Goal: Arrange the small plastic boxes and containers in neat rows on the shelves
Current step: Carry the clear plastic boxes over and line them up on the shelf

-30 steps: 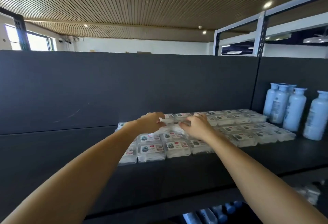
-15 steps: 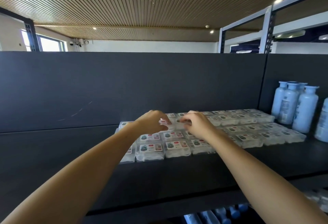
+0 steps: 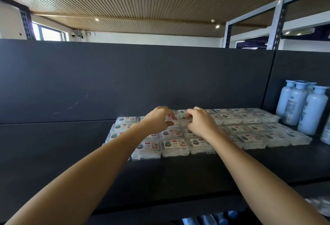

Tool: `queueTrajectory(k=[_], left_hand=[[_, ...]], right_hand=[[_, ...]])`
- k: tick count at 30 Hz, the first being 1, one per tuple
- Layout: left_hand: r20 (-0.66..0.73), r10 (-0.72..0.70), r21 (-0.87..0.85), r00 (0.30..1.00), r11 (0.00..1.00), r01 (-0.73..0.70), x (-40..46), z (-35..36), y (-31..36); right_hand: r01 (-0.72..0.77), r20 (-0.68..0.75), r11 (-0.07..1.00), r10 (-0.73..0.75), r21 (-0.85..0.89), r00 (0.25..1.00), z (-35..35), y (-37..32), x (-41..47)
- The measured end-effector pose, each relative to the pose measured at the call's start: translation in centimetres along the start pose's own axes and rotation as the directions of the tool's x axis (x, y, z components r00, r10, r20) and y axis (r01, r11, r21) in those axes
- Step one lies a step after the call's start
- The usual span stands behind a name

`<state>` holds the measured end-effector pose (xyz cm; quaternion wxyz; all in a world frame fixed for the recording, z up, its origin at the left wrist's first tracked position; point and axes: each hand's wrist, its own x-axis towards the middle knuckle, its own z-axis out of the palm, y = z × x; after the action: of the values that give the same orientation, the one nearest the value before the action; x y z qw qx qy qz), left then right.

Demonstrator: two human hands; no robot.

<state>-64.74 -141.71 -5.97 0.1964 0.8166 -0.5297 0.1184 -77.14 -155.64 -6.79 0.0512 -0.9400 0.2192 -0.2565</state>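
Observation:
Several small clear plastic boxes (image 3: pixel 175 147) with printed labels lie in rows on the dark shelf (image 3: pixel 178 174). Both my hands reach over the middle of the rows toward the back. My left hand (image 3: pixel 158 119) and my right hand (image 3: pixel 200 122) pinch the two ends of one clear box (image 3: pixel 176 120) between them, fingers curled on it. My hands and forearms hide the boxes beneath them.
Pale blue bottles (image 3: pixel 301 107) stand upright at the right end of the shelf, close to the boxes. A dark back panel (image 3: pixel 125 82) rises behind the rows. More bottles (image 3: pixel 223 219) show on a lower shelf. The shelf's left part (image 3: pixel 53 144) is bare.
My hands have drawn closer together over the back rows, closing on one box. The view has shifted slightly left, so the bottles sit nearer the right edge.

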Motion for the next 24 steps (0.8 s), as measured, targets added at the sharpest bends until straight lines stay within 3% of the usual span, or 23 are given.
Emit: queueTrajectory(k=[8,18,21,24], left_hand=[[0.043,-0.020,0.014,0.999,1.000,0.019,0.5,-0.2,0.2],[0.116,-0.040,0.105,0.992,0.994,0.027,-1.1,-0.9,0.7],[0.061,-0.071,0.134,0.996,0.989,0.062,-2.8,-2.5,0.0],[0.039,-0.063,0.158,0.997,0.986,0.056,-5.1,-4.3,-1.1]], right_hand=[[0.001,-0.009,0.999,-0.001,0.048,1.000,0.4,0.5,0.5],[-0.035,0.102,0.994,0.046,-0.104,0.994,-0.1,-1.5,-0.6],[-0.101,0.131,0.994,0.105,-0.040,0.986,-0.8,-2.6,-1.8],[-0.072,0.094,0.997,0.070,0.015,0.993,-0.9,-4.4,-3.2]])
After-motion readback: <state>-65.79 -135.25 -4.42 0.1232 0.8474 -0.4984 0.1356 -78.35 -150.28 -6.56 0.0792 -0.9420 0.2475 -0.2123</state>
